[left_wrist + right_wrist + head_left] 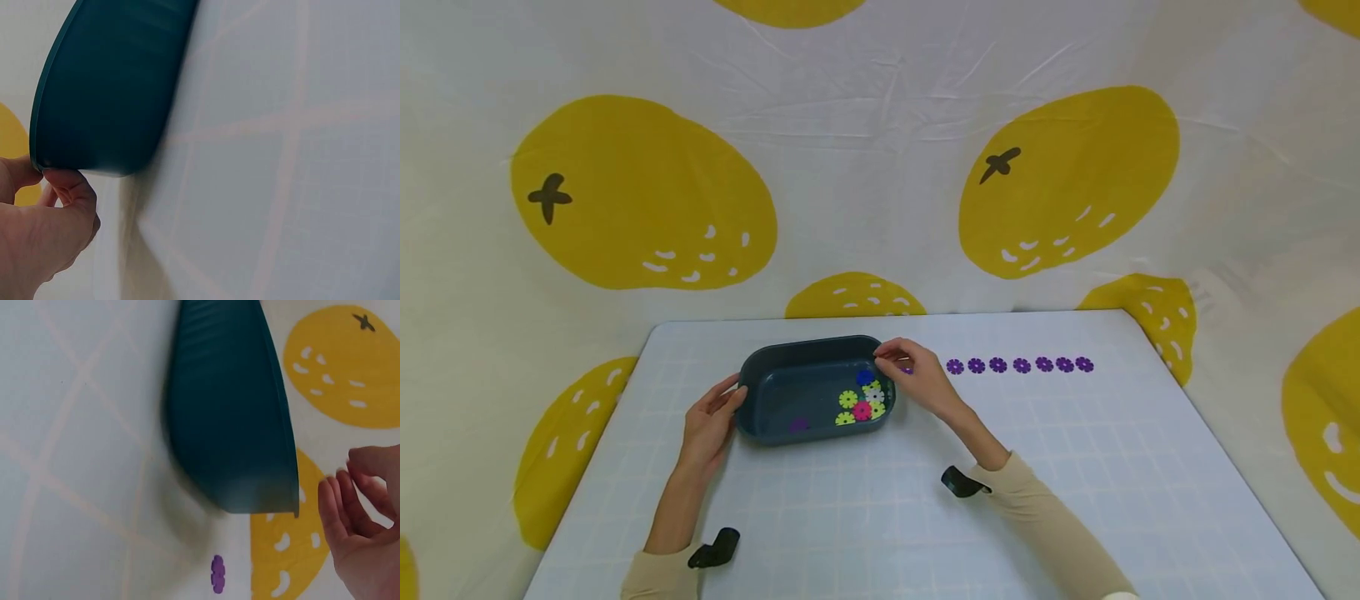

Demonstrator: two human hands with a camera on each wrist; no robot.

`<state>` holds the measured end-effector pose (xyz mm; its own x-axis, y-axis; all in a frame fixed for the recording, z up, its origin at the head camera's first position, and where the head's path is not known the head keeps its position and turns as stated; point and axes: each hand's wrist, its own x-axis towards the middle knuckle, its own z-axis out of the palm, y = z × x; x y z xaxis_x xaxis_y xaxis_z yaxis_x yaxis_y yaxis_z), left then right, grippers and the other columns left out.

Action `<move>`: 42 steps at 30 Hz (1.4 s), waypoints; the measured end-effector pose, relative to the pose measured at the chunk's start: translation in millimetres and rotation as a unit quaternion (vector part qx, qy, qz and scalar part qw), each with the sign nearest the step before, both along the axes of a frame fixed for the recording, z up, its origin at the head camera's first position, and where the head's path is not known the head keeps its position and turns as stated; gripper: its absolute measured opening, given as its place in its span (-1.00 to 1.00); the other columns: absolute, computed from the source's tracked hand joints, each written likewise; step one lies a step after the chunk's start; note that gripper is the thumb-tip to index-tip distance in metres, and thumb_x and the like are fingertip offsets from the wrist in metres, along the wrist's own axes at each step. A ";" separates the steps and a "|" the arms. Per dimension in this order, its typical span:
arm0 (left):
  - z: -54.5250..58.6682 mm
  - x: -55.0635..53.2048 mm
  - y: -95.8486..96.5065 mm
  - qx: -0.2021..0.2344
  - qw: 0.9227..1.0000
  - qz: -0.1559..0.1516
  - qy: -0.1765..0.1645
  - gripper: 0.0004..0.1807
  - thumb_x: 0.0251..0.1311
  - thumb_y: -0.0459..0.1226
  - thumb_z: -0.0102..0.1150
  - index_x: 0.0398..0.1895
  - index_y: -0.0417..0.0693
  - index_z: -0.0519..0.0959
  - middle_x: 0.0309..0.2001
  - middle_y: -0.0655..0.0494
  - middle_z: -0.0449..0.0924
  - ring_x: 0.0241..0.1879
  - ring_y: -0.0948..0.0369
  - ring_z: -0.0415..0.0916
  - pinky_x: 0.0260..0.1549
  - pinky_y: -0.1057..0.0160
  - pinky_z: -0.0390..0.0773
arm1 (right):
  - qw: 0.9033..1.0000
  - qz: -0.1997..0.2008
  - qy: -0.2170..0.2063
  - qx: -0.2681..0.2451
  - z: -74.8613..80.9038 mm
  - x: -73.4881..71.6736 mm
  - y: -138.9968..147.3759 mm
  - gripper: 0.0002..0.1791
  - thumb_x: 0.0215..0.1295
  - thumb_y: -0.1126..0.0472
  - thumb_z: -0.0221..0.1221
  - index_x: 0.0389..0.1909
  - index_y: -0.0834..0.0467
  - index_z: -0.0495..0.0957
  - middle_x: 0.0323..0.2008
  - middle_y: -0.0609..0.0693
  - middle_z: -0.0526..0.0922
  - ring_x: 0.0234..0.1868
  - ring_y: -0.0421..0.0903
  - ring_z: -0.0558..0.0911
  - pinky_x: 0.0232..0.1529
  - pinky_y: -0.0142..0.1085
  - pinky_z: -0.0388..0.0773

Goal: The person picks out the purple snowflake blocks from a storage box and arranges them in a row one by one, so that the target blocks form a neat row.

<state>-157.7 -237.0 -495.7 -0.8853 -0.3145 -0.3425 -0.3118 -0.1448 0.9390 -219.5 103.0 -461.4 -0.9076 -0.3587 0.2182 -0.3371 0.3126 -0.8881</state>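
Observation:
My left hand [706, 429] pinches the rim at the left end of a dark teal plastic tray [782, 354], thumb and fingertips meeting there in the left wrist view. Inside the tray, toward its right end, lie several flower-shaped discs: yellow-green discs [847, 399], a pink disc [862, 410], a white disc [875, 395] and a blue disc [866, 377]. A purple disc [799, 424] sits near its front wall. By the tray's right end is my right hand [921, 379]; the right wrist view shows its fingers loosely bent, apart from the rim, with nothing visible between them.
A row of several purple flower discs [1022, 365] runs along the back right of the white gridded table [1075, 467]. One purple disc [217, 574] lies just beyond the tray's right end. Behind the table hangs a white cloth [865, 167] printed with yellow fruit.

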 end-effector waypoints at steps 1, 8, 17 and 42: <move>-0.1 0.0 0.1 0.000 1.000 0.000 0.000 -0.36 0.36 -0.08 0.34 0.44 -0.04 0.45 -0.12 0.36 0.55 -0.13 0.38 0.44 -0.26 0.49 0.44 | 1.000 0.012 0.006 -0.002 -0.7 0.0 -2.7 -0.76 0.47 0.25 0.25 0.05 0.27 0.61 -0.06 0.11 0.68 -0.03 0.03 0.65 0.13 -0.01 0.59; -0.9 -0.1 0.4 -0.003 1.000 0.000 -0.002 -0.37 0.36 -0.09 0.34 0.45 -0.04 0.44 -0.11 0.34 0.54 -0.11 0.38 0.44 -0.24 0.49 0.44 | 0.997 0.065 0.035 0.020 -5.5 1.2 -21.8 -0.76 0.46 0.32 0.24 0.05 0.33 0.59 -0.06 0.13 0.69 -0.07 0.00 0.67 0.05 -0.21 0.63; -1.4 -0.8 -1.7 -0.004 1.000 0.000 0.000 -0.38 0.37 -0.10 0.33 0.45 -0.03 0.44 -0.11 0.33 0.54 -0.13 0.38 0.45 -0.25 0.49 0.43 | 0.989 0.122 0.055 0.056 -9.6 4.7 -47.2 -0.75 0.45 0.34 0.24 0.07 0.34 0.59 -0.05 0.14 0.67 -0.09 -0.01 0.67 0.02 -0.24 0.64; 0.6 0.4 0.1 0.006 1.000 -0.010 0.001 -0.37 0.39 -0.09 0.31 0.46 -0.04 0.42 -0.09 0.32 0.54 -0.13 0.39 0.44 -0.22 0.49 0.44 | 0.962 0.232 0.032 0.141 -26.0 -1.4 -100.5 -0.77 0.52 0.30 0.17 0.08 0.32 0.62 -0.03 0.11 0.72 -0.08 -0.13 0.66 0.00 -0.45 0.55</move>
